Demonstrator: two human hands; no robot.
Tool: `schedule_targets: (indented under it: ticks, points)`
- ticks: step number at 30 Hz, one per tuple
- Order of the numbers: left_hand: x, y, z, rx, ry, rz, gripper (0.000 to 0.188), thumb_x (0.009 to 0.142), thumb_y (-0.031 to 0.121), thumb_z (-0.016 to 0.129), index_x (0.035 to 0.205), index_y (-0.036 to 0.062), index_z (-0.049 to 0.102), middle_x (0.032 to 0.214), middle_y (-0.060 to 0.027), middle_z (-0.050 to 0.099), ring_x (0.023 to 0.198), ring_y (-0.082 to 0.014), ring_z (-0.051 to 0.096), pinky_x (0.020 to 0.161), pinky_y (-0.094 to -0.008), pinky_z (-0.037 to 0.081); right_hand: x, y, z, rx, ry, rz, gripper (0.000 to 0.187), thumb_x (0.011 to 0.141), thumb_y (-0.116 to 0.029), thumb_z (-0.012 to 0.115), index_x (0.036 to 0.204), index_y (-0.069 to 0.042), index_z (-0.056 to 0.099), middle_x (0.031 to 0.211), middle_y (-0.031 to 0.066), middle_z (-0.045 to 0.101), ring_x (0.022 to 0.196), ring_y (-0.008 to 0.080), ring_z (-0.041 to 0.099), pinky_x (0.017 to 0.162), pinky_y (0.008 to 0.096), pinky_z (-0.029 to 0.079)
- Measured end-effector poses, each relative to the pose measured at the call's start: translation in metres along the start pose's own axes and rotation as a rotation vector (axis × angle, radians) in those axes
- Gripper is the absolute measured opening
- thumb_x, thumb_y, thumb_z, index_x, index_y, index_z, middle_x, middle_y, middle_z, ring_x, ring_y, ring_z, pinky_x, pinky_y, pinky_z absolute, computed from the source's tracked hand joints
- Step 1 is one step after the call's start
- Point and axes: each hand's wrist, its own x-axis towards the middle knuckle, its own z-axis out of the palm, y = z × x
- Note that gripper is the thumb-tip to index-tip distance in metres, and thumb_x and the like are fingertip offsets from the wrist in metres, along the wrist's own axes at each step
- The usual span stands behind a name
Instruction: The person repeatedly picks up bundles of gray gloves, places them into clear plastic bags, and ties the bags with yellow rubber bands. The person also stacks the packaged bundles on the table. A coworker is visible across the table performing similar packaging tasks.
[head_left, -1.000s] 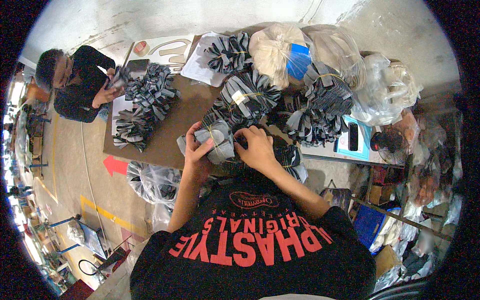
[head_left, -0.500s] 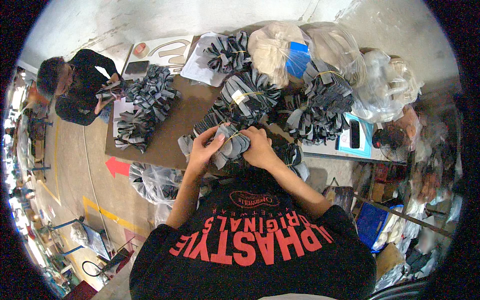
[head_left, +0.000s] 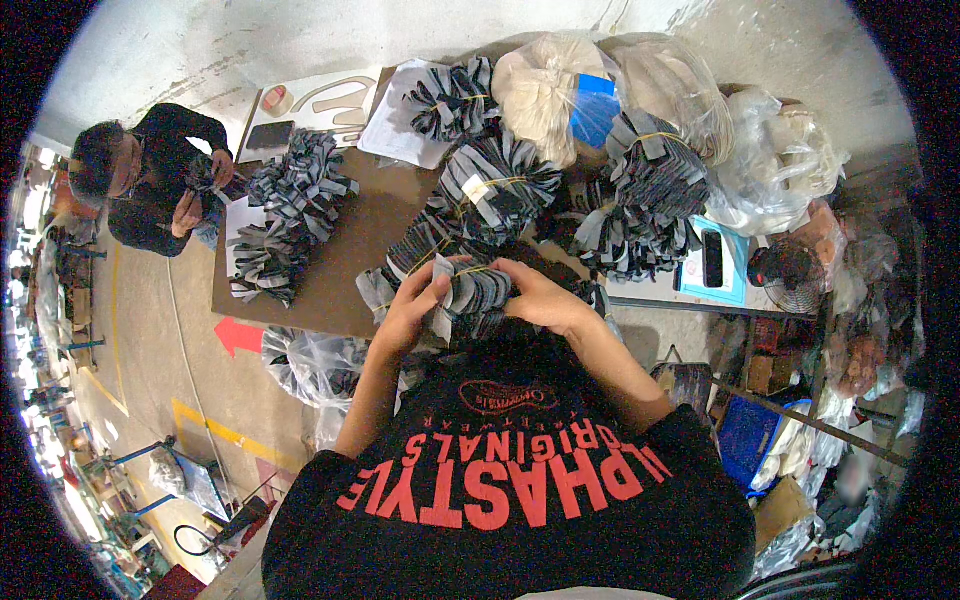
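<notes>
Close in front of my body, a bundle of grey and black fabric strips point(head_left: 476, 292) sits between both hands, with a yellowish band across its top. My left hand point(head_left: 413, 301) grips its left side, thumb raised over the edge. On the opposite side my right hand point(head_left: 541, 297) is closed around it, its fingertips partly hidden behind the strips. Just beyond lies another banded bundle point(head_left: 425, 246) on the brown table point(head_left: 345, 268). A larger banded bundle point(head_left: 500, 190) with a pale tag is farther back.
More strip bundles point(head_left: 640, 190) lie at right, beside a phone point(head_left: 712, 258) on a light-blue sheet and a small fan point(head_left: 790, 278). Plastic bags of beige pieces point(head_left: 540, 95) line the back. At far left a co-worker point(head_left: 160, 180) handles strips near loose piles point(head_left: 300, 190).
My right hand has shifted slightly right and turned, now wrapping the bundle's side. The bundle has tilted so more strip edges show. The co-worker's hands have drawn nearer their body.
</notes>
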Motion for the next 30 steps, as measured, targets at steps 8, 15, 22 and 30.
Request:
schedule_targets:
  ticks: [8,15,22,30]
  points:
    - [0.002,0.01,-0.003,0.062,-0.048,-0.054,0.058,0.101,0.04,0.057,0.141,-0.001,0.052,0.12,-0.0059,0.064,0.108,-0.0135,0.058,0.096,-0.0283,0.045,-0.008,-0.016,-0.019,0.485,-0.178,0.084,0.044,0.083,-0.031,0.073,0.114,-0.002,0.061,0.105,0.0049,0.06,0.102,0.0153,0.054,0.094,0.0309,0.041]
    - [0.005,0.005,0.002,0.003,0.002,-0.087,0.044,0.099,0.029,0.06,0.134,0.0029,0.057,0.11,-0.0013,0.062,0.099,-0.0102,0.054,0.09,-0.0262,0.044,-0.014,-0.021,-0.015,0.283,-0.062,0.086,0.039,0.083,-0.024,0.083,0.108,-0.006,0.06,0.099,0.0014,0.059,0.096,0.0139,0.054,0.086,0.0295,0.045]
    - [0.0,-0.005,-0.006,0.229,0.049,-0.079,0.045,0.099,0.021,0.063,0.14,0.004,0.051,0.123,-0.0043,0.063,0.108,-0.0129,0.059,0.097,-0.0295,0.047,-0.023,-0.032,-0.012,-0.146,0.096,0.05,0.034,0.082,-0.018,0.082,0.102,-0.004,0.058,0.091,0.0031,0.059,0.087,0.0142,0.054,0.078,0.03,0.046]
    - [0.003,0.004,0.012,0.323,0.104,-0.026,0.038,0.092,0.025,0.074,0.121,0.0034,0.063,0.102,-0.0025,0.063,0.098,-0.0107,0.055,0.091,-0.0278,0.045,-0.041,-0.056,0.001,-0.282,0.296,0.088,0.021,0.083,-0.015,0.075,0.093,-0.001,0.062,0.079,0.0079,0.063,0.075,0.0192,0.06,0.071,0.0344,0.05]
